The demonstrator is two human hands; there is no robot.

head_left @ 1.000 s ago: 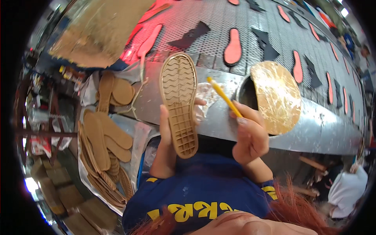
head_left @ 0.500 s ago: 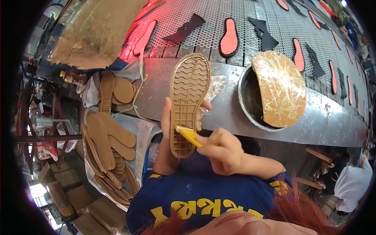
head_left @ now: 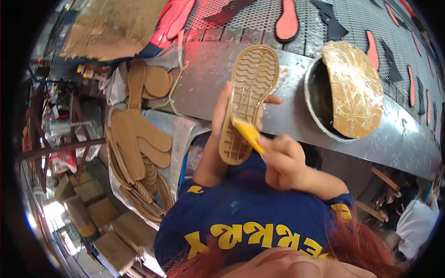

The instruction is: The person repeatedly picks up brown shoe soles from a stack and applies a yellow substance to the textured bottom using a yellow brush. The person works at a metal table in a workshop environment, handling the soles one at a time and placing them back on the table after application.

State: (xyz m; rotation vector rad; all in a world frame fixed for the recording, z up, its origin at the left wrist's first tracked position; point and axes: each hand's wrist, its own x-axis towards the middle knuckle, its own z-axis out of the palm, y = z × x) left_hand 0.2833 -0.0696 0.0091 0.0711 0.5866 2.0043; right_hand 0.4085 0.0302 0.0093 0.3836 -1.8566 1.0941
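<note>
My left hand [head_left: 221, 121] holds a tan rubber shoe sole [head_left: 248, 95] upright, tread side toward me, in front of my chest. My right hand [head_left: 283, 160] grips a yellow-handled brush [head_left: 248, 133]; its tip rests on the heel part of the sole. Up and to the right stands a round metal pot [head_left: 320, 99] with a glue-coated board [head_left: 350, 88] lying over its mouth.
A stack of tan insoles and soles [head_left: 136, 148] lies on plastic at my left. A metal ledge [head_left: 398, 139] runs behind, with a mesh conveyor [head_left: 352, 18] carrying red and black sole pieces. Cardboard boxes [head_left: 88, 213] sit lower left. Another person's white sleeve [head_left: 415, 227] shows at right.
My right hand brought the brush down from beside the pot to the sole's heel. The sole has tilted slightly and moved right with the view.
</note>
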